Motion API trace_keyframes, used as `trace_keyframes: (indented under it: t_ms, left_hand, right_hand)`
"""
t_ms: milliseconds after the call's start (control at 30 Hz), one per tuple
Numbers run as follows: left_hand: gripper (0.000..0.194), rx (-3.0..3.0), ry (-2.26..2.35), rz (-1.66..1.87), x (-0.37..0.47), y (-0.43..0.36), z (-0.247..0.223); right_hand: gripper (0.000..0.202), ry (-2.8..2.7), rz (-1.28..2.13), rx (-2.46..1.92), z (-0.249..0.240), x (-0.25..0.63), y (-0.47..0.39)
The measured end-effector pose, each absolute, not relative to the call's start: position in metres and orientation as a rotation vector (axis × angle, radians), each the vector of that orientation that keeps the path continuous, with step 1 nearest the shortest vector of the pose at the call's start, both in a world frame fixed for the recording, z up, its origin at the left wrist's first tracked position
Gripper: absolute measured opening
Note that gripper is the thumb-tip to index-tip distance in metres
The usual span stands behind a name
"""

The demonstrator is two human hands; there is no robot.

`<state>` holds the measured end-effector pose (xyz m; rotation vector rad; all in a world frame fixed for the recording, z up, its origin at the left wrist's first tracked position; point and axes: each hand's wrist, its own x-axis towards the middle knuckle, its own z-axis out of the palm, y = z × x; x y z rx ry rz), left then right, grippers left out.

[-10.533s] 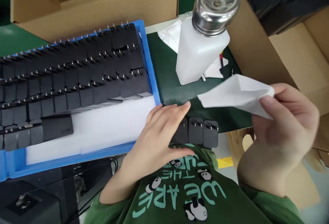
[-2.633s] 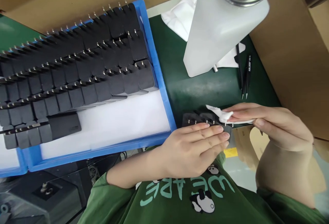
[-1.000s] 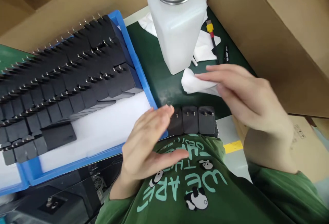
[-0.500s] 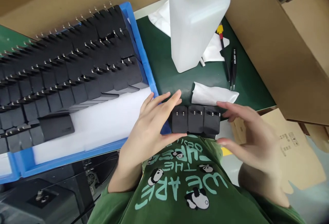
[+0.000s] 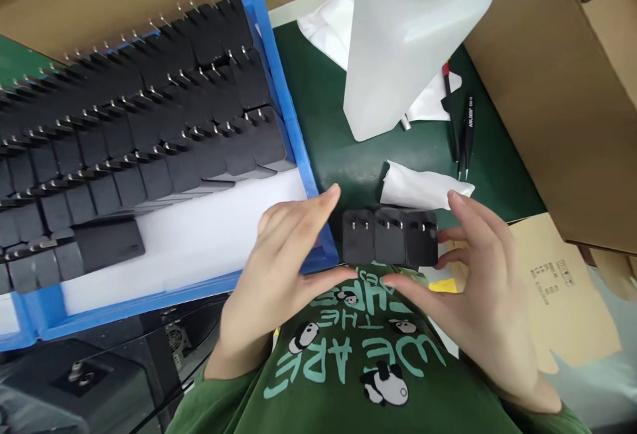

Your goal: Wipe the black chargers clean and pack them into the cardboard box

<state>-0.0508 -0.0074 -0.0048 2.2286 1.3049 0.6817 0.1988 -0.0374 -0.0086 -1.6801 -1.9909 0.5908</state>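
Observation:
Three black power adapters (image 5: 389, 238) stand side by side at the table's near edge, their metal prongs facing up. My left hand (image 5: 281, 255) is at their left end, thumb and index finger spread, with a gap to the nearest adapter. On the other side, my right hand (image 5: 478, 281) has its fingertips at the row's right end and its thumb stretched along the near side. Its fingers are apart; whether they touch the adapter is hard to see. To the left, a blue tray (image 5: 293, 109) carries several rows of similar adapters, one lying on its side.
Behind the adapters lies a folded white cloth (image 5: 423, 185). Farther back stand a white plastic bottle (image 5: 408, 49) and black tweezers (image 5: 468, 132) beside a thin black tool. Cardboard boxes (image 5: 542, 89) border the right and back. A flat cardboard piece (image 5: 572, 308) is at lower right.
My right hand has moved left, bringing its fingers to the row's right end and its thumb along the near side. My left hand has drawn slightly away from the row. The view has shifted a little.

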Motion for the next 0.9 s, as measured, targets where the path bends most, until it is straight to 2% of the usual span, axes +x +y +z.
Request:
trace_keyframes:
  t_ms: [167,433,567,633,800,900]
  left_hand:
    - [0.089,2.254,1.374,0.707,-0.058,-0.010,-0.002]
    - [0.071,2.214,1.306,0.770,-0.031,-0.022,-0.014]
    - [0.083,2.139,1.393,0.696,-0.040,-0.035,-0.008]
    - [0.087,2.116,1.483,0.780,-0.052,-0.038,-0.003]
    - [0.078,1.998,1.643,1.050,-0.071,-0.042,-0.001]
    - [0.074,1.861,1.628,1.161,-0.072,-0.046,-0.007]
  right_hand:
    - [0.107,-2.141,0.328,-1.710,0.001,0.175,-0.041]
    - [0.082,-2.396,0.067,-1.841,0.014,0.147,-0.025]
    - [0.068,-2.393,0.009,-1.918,0.013,0.139,-0.019]
    - [0.068,-2.398,-0.002,-1.930,0.013,0.138,-0.018]
    - [0.078,-2.424,-0.040,-1.965,0.010,0.137,-0.019]
    - [0.060,-2.351,-0.063,-1.987,0.006,0.132,-0.019]
